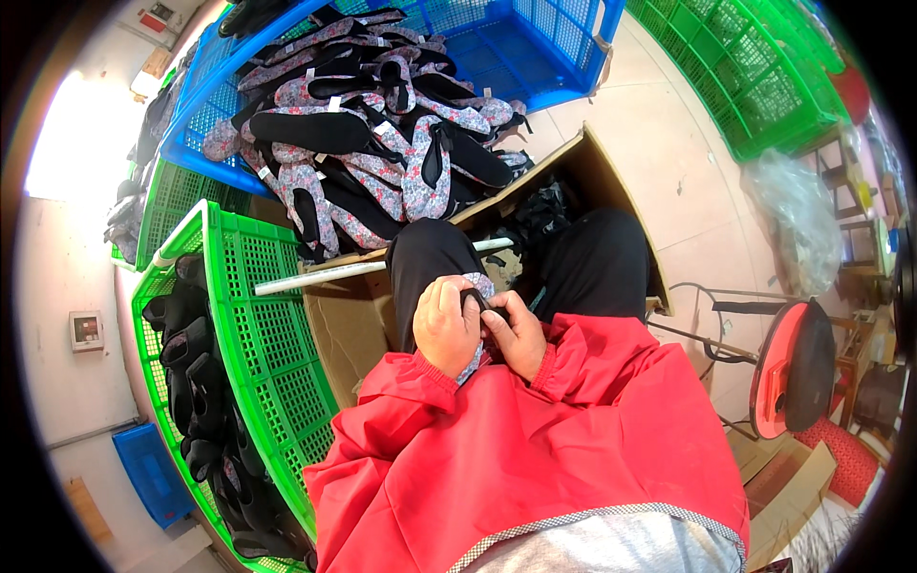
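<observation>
My left hand [445, 325] and my right hand [517, 331] are closed together over my lap on one floral-patterned shoe piece with a black inner part [477, 298]. Both wrists come out of red jacket sleeves. My knees in black trousers [597, 258] sit just beyond the hands. Past them, a pile of floral and black shoe pieces [373, 143] spills out of a tipped blue plastic crate [535, 48]. Most of the held piece is hidden by my fingers.
A green crate [258, 315] at my left holds black shoe parts [196, 382]. An open cardboard box [583, 158] lies under my knees, with a white tube [325, 275] across it. Another green crate [755, 86] stands far right, beside a red-and-black stool [793, 368].
</observation>
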`<state>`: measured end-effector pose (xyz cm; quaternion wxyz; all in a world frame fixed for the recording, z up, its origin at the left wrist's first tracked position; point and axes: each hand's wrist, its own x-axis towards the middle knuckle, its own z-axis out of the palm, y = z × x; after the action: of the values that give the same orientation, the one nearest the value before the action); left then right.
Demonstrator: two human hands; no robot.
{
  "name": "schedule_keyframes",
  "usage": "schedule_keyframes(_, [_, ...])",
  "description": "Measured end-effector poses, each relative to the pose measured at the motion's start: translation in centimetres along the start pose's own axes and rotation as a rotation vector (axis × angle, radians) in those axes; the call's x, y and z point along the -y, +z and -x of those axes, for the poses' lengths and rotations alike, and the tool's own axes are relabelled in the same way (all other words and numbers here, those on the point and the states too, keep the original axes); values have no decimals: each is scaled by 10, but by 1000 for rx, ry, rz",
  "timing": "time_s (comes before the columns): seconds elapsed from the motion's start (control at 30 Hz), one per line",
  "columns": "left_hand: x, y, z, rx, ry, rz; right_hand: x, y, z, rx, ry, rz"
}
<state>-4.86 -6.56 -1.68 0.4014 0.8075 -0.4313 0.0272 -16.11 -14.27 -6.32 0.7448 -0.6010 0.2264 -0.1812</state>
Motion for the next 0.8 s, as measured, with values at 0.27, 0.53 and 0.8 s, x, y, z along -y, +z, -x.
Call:
schedule_keyframes(0.27, [-1, -2, 0, 14, 3, 16, 1, -2, -9, -113, 142, -325])
schedule_keyframes(0.53, [1, -2, 0, 1, 29, 28, 6, -33, -24, -213, 250, -373])
schedule_keyframes(0.8, [-4, -5, 1, -14, -27, 10, 12, -22, -29, 102, 189, -442])
